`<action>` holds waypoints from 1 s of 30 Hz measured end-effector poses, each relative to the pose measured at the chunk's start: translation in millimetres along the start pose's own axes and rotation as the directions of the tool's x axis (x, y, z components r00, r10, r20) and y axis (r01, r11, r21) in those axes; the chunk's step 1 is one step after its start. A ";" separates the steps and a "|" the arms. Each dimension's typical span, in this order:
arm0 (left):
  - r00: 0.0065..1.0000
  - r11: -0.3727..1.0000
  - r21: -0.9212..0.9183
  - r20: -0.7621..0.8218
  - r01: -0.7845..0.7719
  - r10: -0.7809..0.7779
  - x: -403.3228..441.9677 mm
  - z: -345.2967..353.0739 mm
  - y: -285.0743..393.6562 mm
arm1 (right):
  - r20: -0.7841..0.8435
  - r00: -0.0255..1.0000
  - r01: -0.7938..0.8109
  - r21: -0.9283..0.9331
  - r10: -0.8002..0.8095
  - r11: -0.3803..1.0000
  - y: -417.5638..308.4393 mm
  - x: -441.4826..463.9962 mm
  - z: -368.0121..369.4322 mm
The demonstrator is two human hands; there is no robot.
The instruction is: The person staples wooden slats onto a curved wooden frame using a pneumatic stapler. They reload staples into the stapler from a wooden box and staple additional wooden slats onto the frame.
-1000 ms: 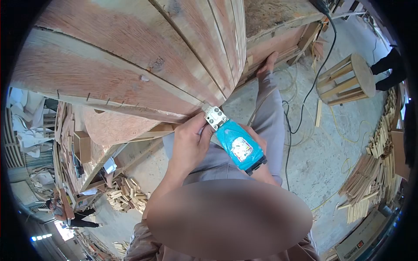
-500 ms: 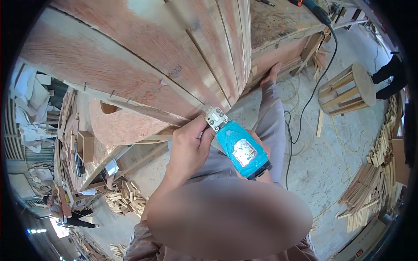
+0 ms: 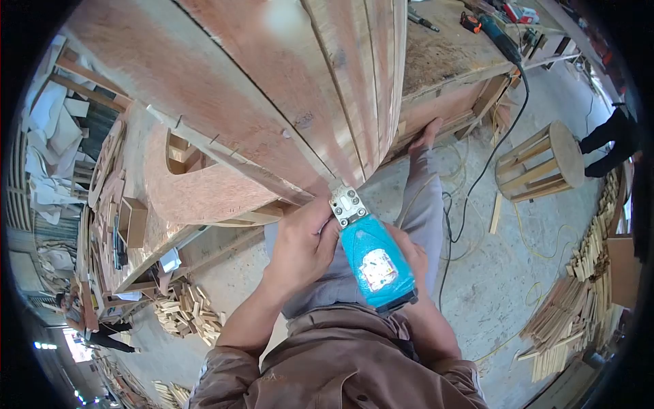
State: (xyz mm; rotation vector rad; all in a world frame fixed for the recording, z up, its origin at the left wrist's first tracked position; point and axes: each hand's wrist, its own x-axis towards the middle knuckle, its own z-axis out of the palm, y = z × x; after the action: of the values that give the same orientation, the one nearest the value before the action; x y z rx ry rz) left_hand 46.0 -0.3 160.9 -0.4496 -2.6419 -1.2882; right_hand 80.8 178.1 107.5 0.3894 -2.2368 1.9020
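Observation:
A teal nail gun (image 3: 375, 262) with a metal head is held in front of my body, its nose at the lower corner of a slatted plywood panel (image 3: 272, 68). My right hand (image 3: 411, 258) is wrapped round the tool's far side, mostly hidden behind its body. Beside the metal head, my left hand (image 3: 303, 242) is closed at the panel's lower edge, thumb pressed to the fingers; what it grips is hidden.
A wooden bench (image 3: 449, 51) at the top right bears a corded grinder (image 3: 501, 41). A slatted wooden drum (image 3: 538, 163) stands on the floor, near another person's dark-clothed legs (image 3: 603, 146). Wood strips (image 3: 569, 307) are piled at right. Another person (image 3: 85, 320) is far left.
The panel has shifted right and down in view, showing more of the bench and its tools. The nail gun's nose is slightly lower and the tool stands more upright. Both hands keep their closed shape.

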 end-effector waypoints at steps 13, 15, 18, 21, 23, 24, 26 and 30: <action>0.999 0.997 0.060 -0.032 0.038 -0.036 20.4 -16.0 7.3 | -0.021 0.998 -0.054 0.021 0.054 0.998 1.4 24.1 13.7; 0.999 0.998 0.066 -0.030 0.021 -0.019 20.6 -16.0 4.7 | -0.025 0.998 -0.052 0.020 0.052 0.998 6.9 18.4 17.0; 1.000 0.996 0.092 0.008 -0.020 0.019 18.2 -18.8 10.9 | -0.051 0.960 -0.232 0.396 0.274 0.888 16.1 10.6 21.8; 1.000 0.997 0.082 -0.006 0.002 -0.002 19.4 -22.7 17.8 | -0.066 0.996 -0.057 0.046 0.060 0.997 10.2 14.9 12.8; 0.999 0.998 0.067 -0.031 -0.008 0.010 22.3 -24.3 20.8 | 0.180 0.784 -0.514 0.724 0.594 0.460 13.4 20.1 13.9; 0.998 0.998 0.054 -0.055 -0.013 0.016 23.2 -25.1 21.6 | 0.321 0.649 -0.553 0.821 0.690 0.138 12.2 22.3 14.5; 0.998 0.998 0.066 -0.060 -0.007 0.011 24.8 -27.9 21.4 | 0.046 0.932 -0.331 0.511 0.359 0.794 4.3 25.7 17.1; 0.998 0.999 0.047 -0.058 -0.011 0.014 24.3 -28.5 27.4 | 0.274 0.711 -0.540 0.802 0.648 0.254 10.5 24.6 13.7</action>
State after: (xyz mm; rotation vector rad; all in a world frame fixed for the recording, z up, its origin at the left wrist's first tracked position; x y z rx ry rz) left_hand 33.1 -2.1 205.4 -0.4143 -2.6109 -1.2138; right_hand 54.5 164.1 102.8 -0.6175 -1.1865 3.2617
